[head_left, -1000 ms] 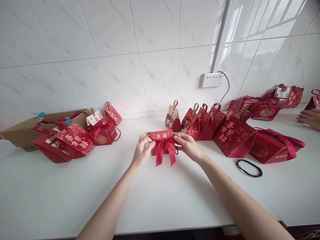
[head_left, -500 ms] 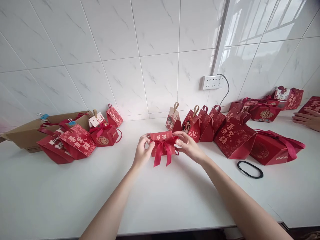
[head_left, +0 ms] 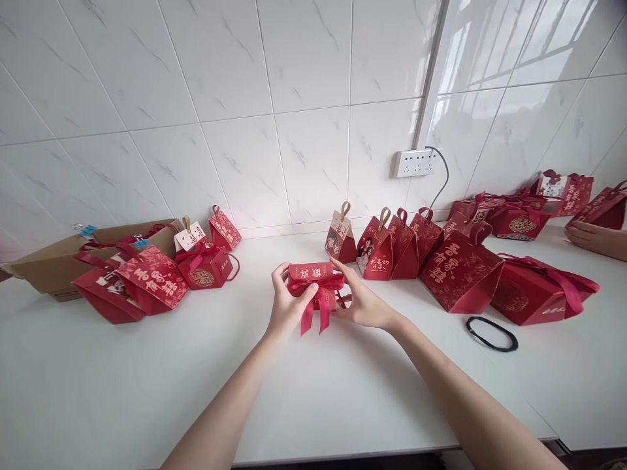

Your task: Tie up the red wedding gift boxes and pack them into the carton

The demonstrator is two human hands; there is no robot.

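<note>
Between my two hands is a small red gift box (head_left: 310, 271) with gold lettering that appears upside down. A red ribbon (head_left: 321, 313) is tied in a bow across its front, both tails hanging down. My left hand (head_left: 288, 300) grips the box's left side, its thumb pressed on the knot of the bow. Around the right side curls my right hand (head_left: 365, 301), fingertips at the top corner and lower edge. A thin red cord handle shows beside the right palm. The box's underside is hidden.
Several red gift boxes (head_left: 375, 248) stand in a row at the back right, larger ones (head_left: 463, 267) beside them. A black band (head_left: 491, 334) lies in front. At left are more boxes (head_left: 151, 277) and a cardboard carton (head_left: 49, 261). Another person's hand (head_left: 595, 240) touches a box at far right.
My left thumb has moved right onto the bow's knot, and the box has shifted slightly left. At far right, the other person's box has been tilted upright.
</note>
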